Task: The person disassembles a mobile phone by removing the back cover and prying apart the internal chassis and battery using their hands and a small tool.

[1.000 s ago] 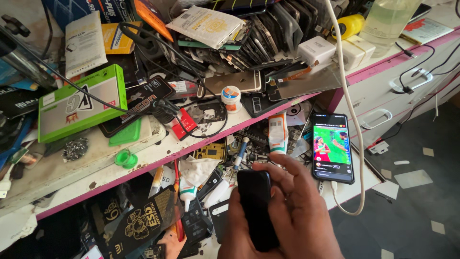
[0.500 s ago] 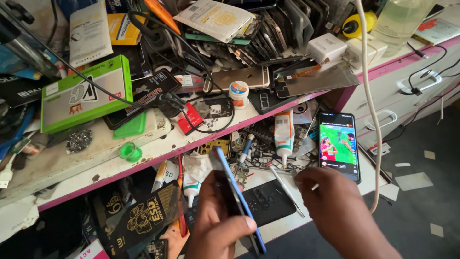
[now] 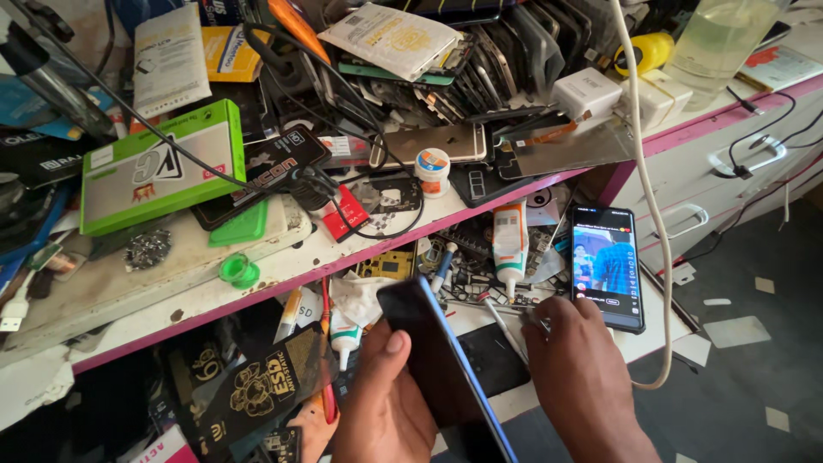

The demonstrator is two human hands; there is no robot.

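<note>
My left hand grips a dark phone with a blue edge, held tilted on its side above the lower shelf. My right hand reaches onto that shelf, and its fingertips pinch the end of thin metal tweezers lying among small parts. Just right of those fingers a second phone lies flat with its screen lit. A white glue tube with a red cap end stands behind the tweezers.
The upper shelf with a pink edge is piled with phone frames, cables, a green box and a small round tin. A white cable hangs down past the lit phone. White drawers stand at the right.
My left hand has turned the dark phone more edge-on and raised it. My right hand let go of it and moved right and forward to the tweezers on the lower shelf.
</note>
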